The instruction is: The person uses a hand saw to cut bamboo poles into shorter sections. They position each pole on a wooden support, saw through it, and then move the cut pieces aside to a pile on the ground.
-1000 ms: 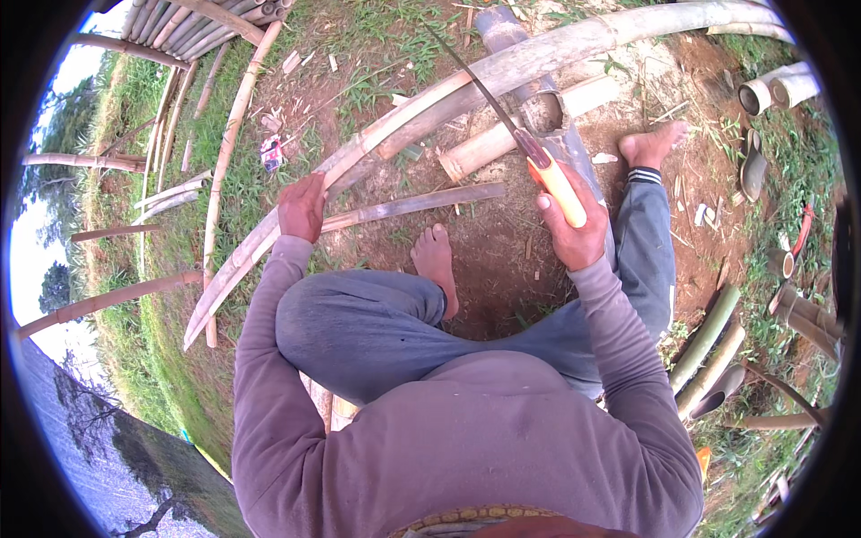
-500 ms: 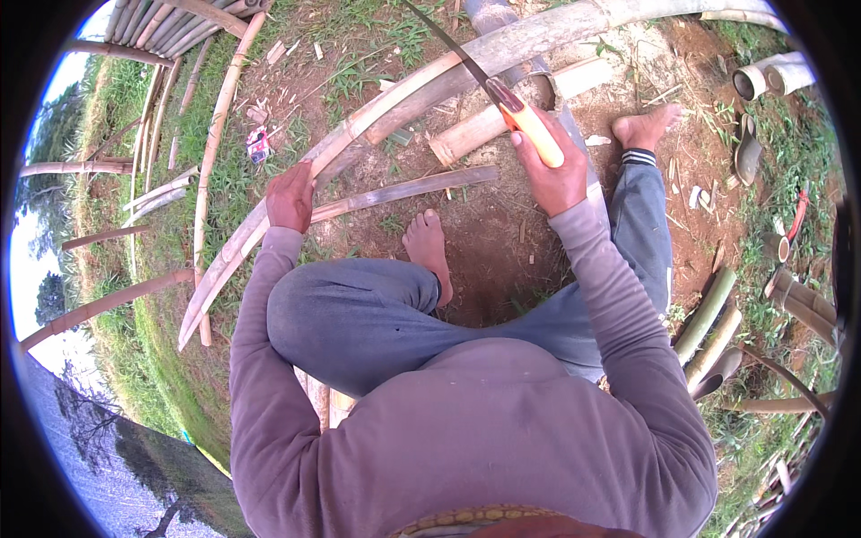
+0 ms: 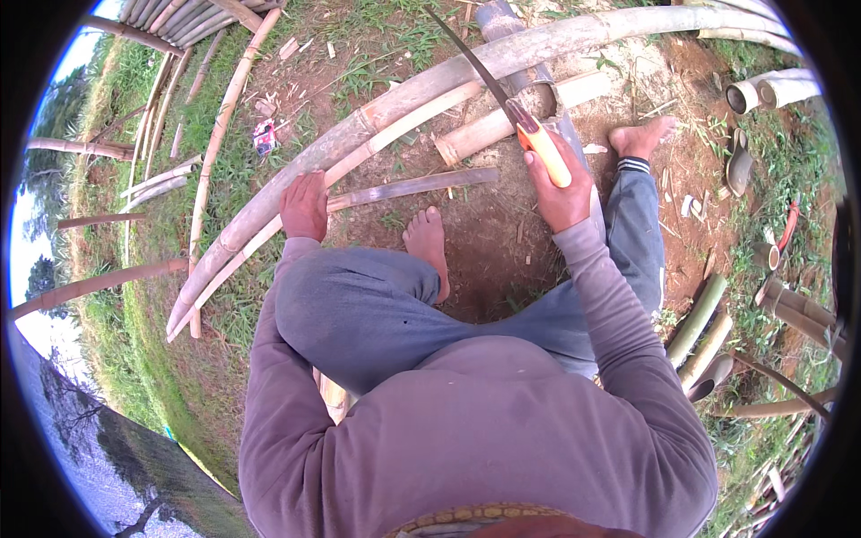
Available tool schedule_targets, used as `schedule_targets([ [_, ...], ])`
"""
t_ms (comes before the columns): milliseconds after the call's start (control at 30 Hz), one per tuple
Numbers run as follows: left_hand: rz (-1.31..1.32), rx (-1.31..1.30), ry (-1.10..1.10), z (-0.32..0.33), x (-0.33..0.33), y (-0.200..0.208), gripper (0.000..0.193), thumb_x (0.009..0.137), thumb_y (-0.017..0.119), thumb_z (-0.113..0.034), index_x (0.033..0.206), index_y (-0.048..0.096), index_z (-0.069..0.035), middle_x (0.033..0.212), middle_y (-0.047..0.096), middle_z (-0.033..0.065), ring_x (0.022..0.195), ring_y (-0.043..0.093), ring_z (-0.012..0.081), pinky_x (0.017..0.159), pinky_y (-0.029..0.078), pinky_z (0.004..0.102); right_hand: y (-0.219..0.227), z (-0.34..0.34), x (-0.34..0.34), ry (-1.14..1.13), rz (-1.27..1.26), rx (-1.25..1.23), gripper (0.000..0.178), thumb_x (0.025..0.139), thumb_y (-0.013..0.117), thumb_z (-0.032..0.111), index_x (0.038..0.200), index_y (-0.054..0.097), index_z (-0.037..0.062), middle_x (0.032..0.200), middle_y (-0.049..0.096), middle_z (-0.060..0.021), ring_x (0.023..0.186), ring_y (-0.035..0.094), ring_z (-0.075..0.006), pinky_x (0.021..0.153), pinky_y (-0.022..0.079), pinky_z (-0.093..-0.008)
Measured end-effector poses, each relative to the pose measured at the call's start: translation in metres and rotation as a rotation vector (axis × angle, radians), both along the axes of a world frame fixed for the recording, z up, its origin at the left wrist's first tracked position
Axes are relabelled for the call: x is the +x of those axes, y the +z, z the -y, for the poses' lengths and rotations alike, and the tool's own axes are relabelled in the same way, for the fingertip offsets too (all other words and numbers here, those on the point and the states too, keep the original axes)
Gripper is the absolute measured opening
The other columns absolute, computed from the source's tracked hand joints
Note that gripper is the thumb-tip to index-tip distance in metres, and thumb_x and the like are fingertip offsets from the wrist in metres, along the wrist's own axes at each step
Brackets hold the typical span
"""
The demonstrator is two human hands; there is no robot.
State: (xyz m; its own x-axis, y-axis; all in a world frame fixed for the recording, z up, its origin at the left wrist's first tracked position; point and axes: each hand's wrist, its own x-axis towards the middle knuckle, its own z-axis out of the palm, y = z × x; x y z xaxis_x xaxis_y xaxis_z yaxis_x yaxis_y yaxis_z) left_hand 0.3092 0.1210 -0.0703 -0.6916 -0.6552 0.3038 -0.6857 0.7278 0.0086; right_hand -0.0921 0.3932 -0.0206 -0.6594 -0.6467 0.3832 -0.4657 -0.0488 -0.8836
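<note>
A long split bamboo pole [image 3: 309, 166] runs in a curve from the lower left to the upper right. Its rounded, weathered outer face is turned up, and a pale cut edge shows along the near side. My left hand [image 3: 306, 206] grips that near edge left of centre, its fingertips partly hidden. In my right hand [image 3: 565, 184] is a handsaw by its yellow-orange handle [image 3: 549, 160]. The dark blade [image 3: 475, 61] points up and to the left, crossing over the pole; whether it touches cannot be told.
Under the pole lie a thick bamboo piece [image 3: 471, 142] and a crosswise log [image 3: 504, 20]. A bamboo strip [image 3: 421, 187] rests near my bare left foot [image 3: 425, 235]. Cut bamboo tubes [image 3: 778, 90] and a loose shoe [image 3: 739, 163] are at the right. Bamboo rails [image 3: 220, 148] stand at the left.
The split pole has been turned over: its pale cut edge has gone from the far side to the near side. My left hand has shifted slightly right; the saw has moved a little right and nearer.
</note>
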Motion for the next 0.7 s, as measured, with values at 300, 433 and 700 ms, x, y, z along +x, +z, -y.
schedule_targets([
  [300, 0.166, 0.266, 0.004, -0.062, 0.005, -0.048, 0.069, 0.087, 0.083, -0.039, 0.149, 0.062, -0.017, 0.149, 0.064, 0.0088, 0.147, 0.050, 0.0306, 0.121, 0.037, 0.0527, 0.002, 0.001, 0.010, 0.006, -0.039, 0.036, 0.048, 0.098, 0.080, 0.019, 0.139, 0.066, -0.0004, 0.127, 0.076, -0.0190, 0.113, 0.077, -0.0280, 0.095, 0.059, -0.0380],
  [433, 0.098, 0.161, -0.137, -0.010, -0.038, 0.014, 0.065, 0.087, 0.084, -0.039, 0.144, 0.064, -0.015, 0.143, 0.066, 0.0124, 0.140, 0.056, 0.0338, 0.118, 0.041, 0.0524, 0.009, 0.001, 0.010, -0.021, -0.058, 0.026, 0.048, 0.101, 0.077, 0.026, 0.140, 0.065, 0.0002, 0.128, 0.074, -0.0212, 0.116, 0.075, -0.0327, 0.097, 0.058, -0.0408],
  [700, 0.416, 0.215, -0.188, 0.052, -0.151, 0.105, 0.095, 0.077, 0.092, -0.049, 0.155, 0.050, -0.014, 0.148, 0.064, 0.0156, 0.141, 0.057, 0.0384, 0.116, 0.046, 0.0554, 0.015, 0.005, 0.017, -0.006, 0.016, 0.047, 0.043, 0.100, 0.077, 0.021, 0.137, 0.068, 0.0006, 0.131, 0.074, -0.0221, 0.120, 0.074, -0.0315, 0.100, 0.058, -0.0403],
])
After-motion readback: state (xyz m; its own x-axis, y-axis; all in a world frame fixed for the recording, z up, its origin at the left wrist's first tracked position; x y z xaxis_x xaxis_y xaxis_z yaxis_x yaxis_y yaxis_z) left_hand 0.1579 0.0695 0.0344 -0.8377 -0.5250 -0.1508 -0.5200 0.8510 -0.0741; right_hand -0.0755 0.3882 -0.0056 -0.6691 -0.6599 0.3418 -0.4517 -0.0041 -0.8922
